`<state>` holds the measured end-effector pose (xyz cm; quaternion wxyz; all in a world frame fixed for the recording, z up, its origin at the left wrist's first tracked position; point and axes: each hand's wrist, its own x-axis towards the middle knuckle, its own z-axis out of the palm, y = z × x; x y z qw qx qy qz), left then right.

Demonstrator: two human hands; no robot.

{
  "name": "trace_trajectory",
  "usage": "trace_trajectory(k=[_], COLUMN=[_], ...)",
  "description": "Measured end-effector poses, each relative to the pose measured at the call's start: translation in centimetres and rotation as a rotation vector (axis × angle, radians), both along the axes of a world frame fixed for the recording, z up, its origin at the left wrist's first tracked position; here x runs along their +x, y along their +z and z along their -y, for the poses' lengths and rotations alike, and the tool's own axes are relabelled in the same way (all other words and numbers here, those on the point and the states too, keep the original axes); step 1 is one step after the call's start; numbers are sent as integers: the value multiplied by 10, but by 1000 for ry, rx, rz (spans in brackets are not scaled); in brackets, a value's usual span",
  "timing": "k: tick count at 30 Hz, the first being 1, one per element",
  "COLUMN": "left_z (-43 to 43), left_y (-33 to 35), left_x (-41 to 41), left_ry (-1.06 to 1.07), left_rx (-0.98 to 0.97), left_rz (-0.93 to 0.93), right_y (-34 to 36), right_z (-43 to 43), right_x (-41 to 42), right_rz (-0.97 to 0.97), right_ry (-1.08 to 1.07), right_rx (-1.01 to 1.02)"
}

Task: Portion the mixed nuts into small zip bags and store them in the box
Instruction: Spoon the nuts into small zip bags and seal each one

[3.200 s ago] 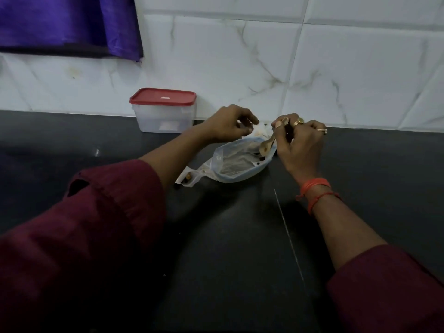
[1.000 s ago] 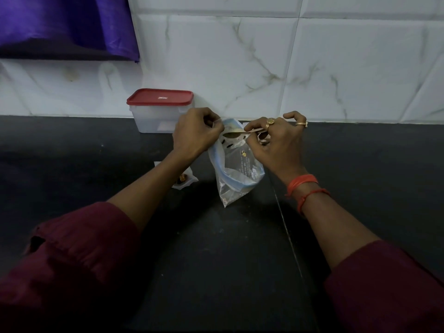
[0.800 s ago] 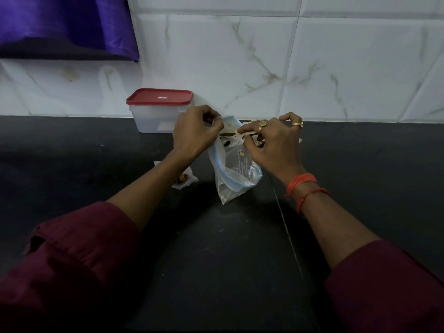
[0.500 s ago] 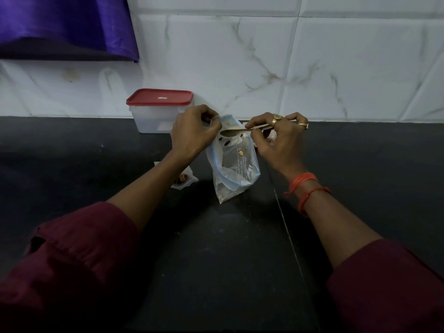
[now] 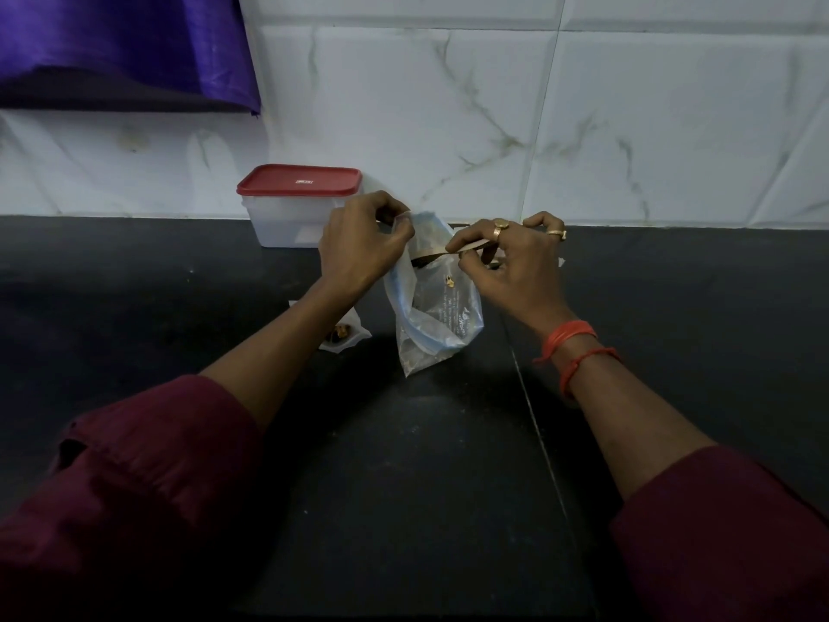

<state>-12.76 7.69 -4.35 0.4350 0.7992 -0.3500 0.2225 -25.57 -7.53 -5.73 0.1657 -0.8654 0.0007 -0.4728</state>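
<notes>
While left grip (image 5: 359, 244) pinches the bag (image 5: 442, 307) rim, right grip (image 5: 516, 267) holds a spoon (image 5: 428, 259) at its mouth

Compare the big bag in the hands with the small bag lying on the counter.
Pose: the big bag is held upright, its rim pinched by the left hand; the small bag lies flat on the counter, untouched.
Size: the big bag is plainly larger than the small bag.
Mouth: the big bag is open, with the right hand dipping a spoon in; the small bag's mouth is hidden behind the forearm.
Both are clear plastic.
</notes>
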Motion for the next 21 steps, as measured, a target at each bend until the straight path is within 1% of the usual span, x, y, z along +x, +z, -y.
trace_trajectory(k=[3, 5, 8, 10, 15, 19, 21], left_z=[0, 0, -1, -1, -1, 0, 0], left_y=[0, 0, 1, 0, -2, 0, 0], left_x=[0, -1, -1, -1, 0, -1, -1], left_ry=[3, 4, -8, -9, 6, -9, -8], left_rx=[1, -1, -4, -2, 13, 5, 1], left_rz=[-3, 1, 12, 16, 15, 20, 17], right_y=[4, 4, 1, 2, 10, 6, 4], right_z=[1, 0, -3, -5, -5, -8, -11], right_x=[-2, -2, -2, -2, -6, -4, -2], right_rz=[54, 43, -24, -31, 73, 15, -13], right_ry=[28, 1, -37, -19, -8, -66, -66], right_rx=[99, 86, 23, 40, 144, 16, 11])
